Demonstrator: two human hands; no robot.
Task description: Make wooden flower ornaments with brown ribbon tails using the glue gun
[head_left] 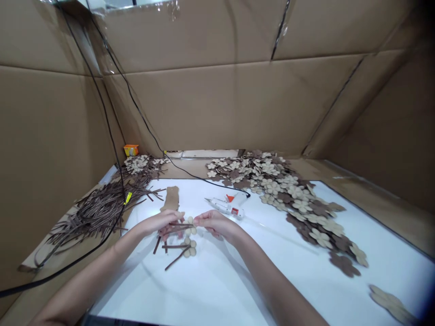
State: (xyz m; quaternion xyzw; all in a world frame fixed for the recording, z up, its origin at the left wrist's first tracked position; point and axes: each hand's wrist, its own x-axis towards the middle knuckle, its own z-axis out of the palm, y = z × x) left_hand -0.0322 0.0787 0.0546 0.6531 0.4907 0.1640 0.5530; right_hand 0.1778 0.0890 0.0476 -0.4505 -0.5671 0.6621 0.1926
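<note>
Between my two hands is a cream felt flower [190, 221] with dark brown strips [180, 225] running left from it. My left hand [169, 221] is closed around the strips. With its fingers pinched, my right hand [211, 222] holds the flower's right edge. Just below, a second cream flower [190, 248] lies on the white board [217, 280] with two brown strips spread to its left. A white glue gun [226, 208] rests beyond my right hand, and a brown cardboard piece [171, 198] lies beyond my left.
Brown strips [98, 210] are heaped at the left. Cream and brown flowers [285, 185] form a long pile at the right. A black cable [118, 213] hangs across the left side. Cardboard walls [210, 108] surround the board, and an orange box [131, 150] stands at the back left.
</note>
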